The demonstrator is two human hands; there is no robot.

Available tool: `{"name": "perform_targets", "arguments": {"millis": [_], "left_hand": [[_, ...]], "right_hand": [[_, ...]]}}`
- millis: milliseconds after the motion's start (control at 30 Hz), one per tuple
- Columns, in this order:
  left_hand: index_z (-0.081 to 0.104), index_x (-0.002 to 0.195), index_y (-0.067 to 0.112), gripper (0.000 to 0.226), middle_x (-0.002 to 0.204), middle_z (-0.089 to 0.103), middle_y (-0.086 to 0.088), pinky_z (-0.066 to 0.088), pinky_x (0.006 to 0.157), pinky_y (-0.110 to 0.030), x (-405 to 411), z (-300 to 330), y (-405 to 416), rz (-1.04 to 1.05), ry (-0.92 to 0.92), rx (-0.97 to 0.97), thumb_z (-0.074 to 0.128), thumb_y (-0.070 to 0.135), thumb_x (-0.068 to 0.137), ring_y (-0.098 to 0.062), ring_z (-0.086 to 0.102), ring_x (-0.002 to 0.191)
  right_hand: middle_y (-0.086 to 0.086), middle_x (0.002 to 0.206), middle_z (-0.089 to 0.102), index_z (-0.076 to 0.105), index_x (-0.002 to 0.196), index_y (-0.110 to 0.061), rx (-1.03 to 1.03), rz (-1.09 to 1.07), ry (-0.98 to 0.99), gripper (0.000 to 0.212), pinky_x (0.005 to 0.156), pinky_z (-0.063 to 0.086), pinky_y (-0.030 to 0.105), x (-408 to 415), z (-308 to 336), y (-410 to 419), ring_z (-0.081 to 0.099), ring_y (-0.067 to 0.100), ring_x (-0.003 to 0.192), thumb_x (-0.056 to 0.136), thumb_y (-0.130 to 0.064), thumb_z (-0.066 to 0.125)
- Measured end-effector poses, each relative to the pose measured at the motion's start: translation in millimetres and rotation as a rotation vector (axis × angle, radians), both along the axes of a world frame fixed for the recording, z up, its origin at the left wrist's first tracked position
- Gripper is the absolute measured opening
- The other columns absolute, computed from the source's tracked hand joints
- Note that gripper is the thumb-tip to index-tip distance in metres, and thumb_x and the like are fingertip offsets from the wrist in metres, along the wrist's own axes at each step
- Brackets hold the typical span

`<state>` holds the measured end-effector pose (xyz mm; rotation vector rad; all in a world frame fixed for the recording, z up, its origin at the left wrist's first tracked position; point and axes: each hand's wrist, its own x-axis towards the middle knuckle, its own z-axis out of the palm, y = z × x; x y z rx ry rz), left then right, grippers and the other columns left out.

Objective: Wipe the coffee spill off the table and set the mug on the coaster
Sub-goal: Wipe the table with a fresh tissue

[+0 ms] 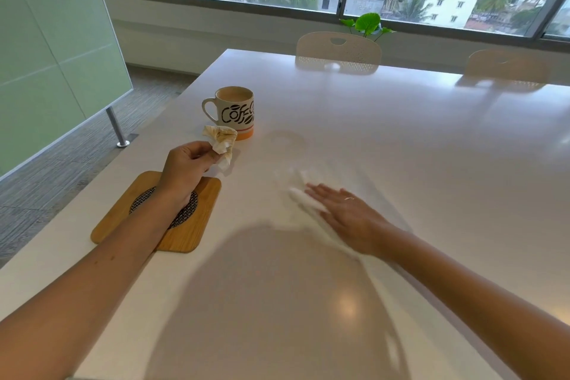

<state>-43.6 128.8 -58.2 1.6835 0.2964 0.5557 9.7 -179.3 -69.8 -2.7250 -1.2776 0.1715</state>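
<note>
Holding a crumpled, coffee-stained tissue (220,142) pinched in its fingers, the left hand (188,163) hovers over the wooden coaster (191,234), and the mug (236,111) stands just past that pinch, close to the tissue and still on the bare table (401,133). The right hand (345,210) lies flat and open, pressing a clean white tissue (300,196) onto the table — it is blurred, so it looks like a wipe in progress, but that is hard to tell. No brown puddle shows near the flat palm, only a faint ring mark (287,140) beyond the fingertips. So the wiping seems almost done — maybe a last pass. The mug is not on the coaster yet; that step is left.
</note>
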Motion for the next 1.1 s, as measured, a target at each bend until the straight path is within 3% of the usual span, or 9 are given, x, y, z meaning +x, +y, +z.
{"name": "perform_targets", "arguments": {"millis": [100, 267, 367, 600, 733, 867, 1000, 1100], "left_hand": [[0.072, 0.07, 0.048, 0.023, 0.065, 0.068, 0.022, 0.046, 0.071, -0.025, 0, -1, 1, 0.001, -0.001, -0.003, 0.074, 0.027, 0.077, 0.004, 0.056, 0.061], [0.072, 0.069, 0.049, 0.024, 0.066, 0.069, 0.023, 0.045, 0.07, -0.025, -2, 0, 0, -0.008, -0.005, 0.002, 0.074, 0.026, 0.077, 0.008, 0.056, 0.059], [0.072, 0.067, 0.049, 0.025, 0.065, 0.068, 0.023, 0.044, 0.071, -0.025, -2, 1, -2, -0.003, 0.001, 0.0, 0.074, 0.026, 0.077, 0.007, 0.056, 0.059], [0.071, 0.068, 0.05, 0.025, 0.067, 0.069, 0.025, 0.042, 0.069, -0.024, -4, 4, -5, -0.009, 0.001, 0.004, 0.074, 0.028, 0.077, 0.013, 0.057, 0.061], [0.071, 0.068, 0.05, 0.023, 0.066, 0.069, 0.024, 0.042, 0.069, -0.025, -2, 2, -2, -0.004, 0.002, -0.01, 0.075, 0.028, 0.076, 0.012, 0.058, 0.059], [0.073, 0.07, 0.045, 0.019, 0.069, 0.07, 0.021, 0.043, 0.071, -0.024, 1, -1, 2, 0.0, -0.006, -0.067, 0.075, 0.027, 0.076, 0.007, 0.061, 0.067], [0.075, 0.07, 0.037, 0.019, 0.067, 0.07, 0.017, 0.043, 0.071, -0.026, 5, -2, 7, -0.001, 0.007, -0.135, 0.073, 0.02, 0.079, -0.01, 0.055, 0.075], [0.075, 0.074, 0.029, 0.014, 0.072, 0.071, 0.012, 0.045, 0.07, -0.025, 6, -1, 9, -0.01, 0.005, -0.195, 0.072, 0.017, 0.079, -0.012, 0.056, 0.076]], "right_hand": [[-0.003, 0.159, 0.011, 0.013, 0.149, -0.025, 0.012, -0.209, -0.039, 0.049, 0.116, 0.008, 0.031, 26, -3, -30, 0.009, 0.014, 0.146, 0.101, -0.035, 0.02], [0.001, 0.159, 0.008, 0.013, 0.149, -0.019, 0.022, -0.448, -0.007, 0.052, 0.118, 0.007, 0.038, 36, -6, -44, 0.005, 0.015, 0.146, 0.1, -0.036, 0.017], [0.002, 0.159, 0.007, 0.011, 0.149, -0.016, 0.016, -0.387, -0.003, 0.052, 0.117, 0.006, 0.033, 20, -6, -37, 0.004, 0.013, 0.146, 0.101, -0.033, 0.018], [0.001, 0.159, -0.006, 0.005, 0.15, -0.02, -0.066, -0.011, 0.017, 0.055, 0.113, -0.008, 0.023, -56, -5, 5, -0.005, 0.012, 0.146, 0.1, -0.038, 0.021], [-0.016, 0.151, -0.013, 0.003, 0.15, -0.028, 0.029, 0.17, 0.016, 0.056, 0.109, -0.016, 0.02, -87, -7, 18, -0.017, 0.001, 0.14, 0.098, -0.046, 0.015], [-0.021, 0.151, -0.008, 0.005, 0.148, -0.035, 0.087, 0.143, 0.033, 0.053, 0.111, -0.012, 0.019, -83, -5, 17, -0.015, -0.006, 0.138, 0.097, -0.051, 0.012], [-0.012, 0.159, -0.002, 0.009, 0.146, -0.044, -0.014, -0.047, 0.01, 0.048, 0.116, -0.003, 0.034, -42, -1, 6, -0.006, 0.012, 0.145, 0.098, -0.048, 0.016], [-0.01, 0.159, 0.006, 0.013, 0.147, -0.039, 0.004, -0.2, -0.02, 0.048, 0.118, 0.003, 0.036, -7, 0, -8, 0.0, 0.014, 0.146, 0.1, -0.042, 0.019]]}}
